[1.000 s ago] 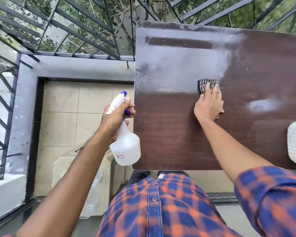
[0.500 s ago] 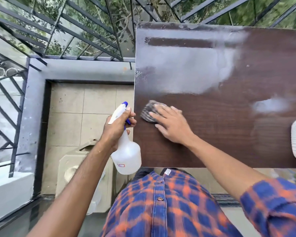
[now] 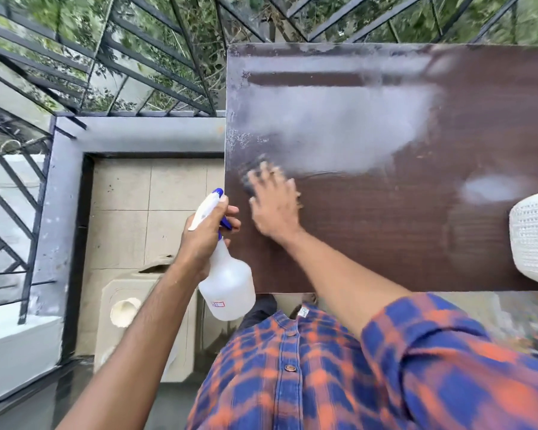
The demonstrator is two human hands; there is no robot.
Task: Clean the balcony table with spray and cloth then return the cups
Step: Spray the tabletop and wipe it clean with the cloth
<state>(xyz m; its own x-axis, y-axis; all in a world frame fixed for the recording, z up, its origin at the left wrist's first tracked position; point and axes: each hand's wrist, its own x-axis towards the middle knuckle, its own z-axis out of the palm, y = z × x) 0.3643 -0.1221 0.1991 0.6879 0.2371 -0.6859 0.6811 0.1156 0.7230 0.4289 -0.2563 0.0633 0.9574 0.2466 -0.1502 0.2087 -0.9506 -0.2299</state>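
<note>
Left hand (image 3: 205, 235) clenched; right hand (image 3: 275, 206) flat, blurred.

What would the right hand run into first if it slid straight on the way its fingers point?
The right hand, pressing the blurred cloth, points up the table beside its left edge. First comes the whitish film, then probably the far corner and the railing; depth is unclear.

Table (image 3: 385, 259): right hand (image 3: 274, 206) near left edge; spray bottle (image 3: 227, 287) just off front-left corner; woven object (image 3: 534, 240) at right edge.
</note>
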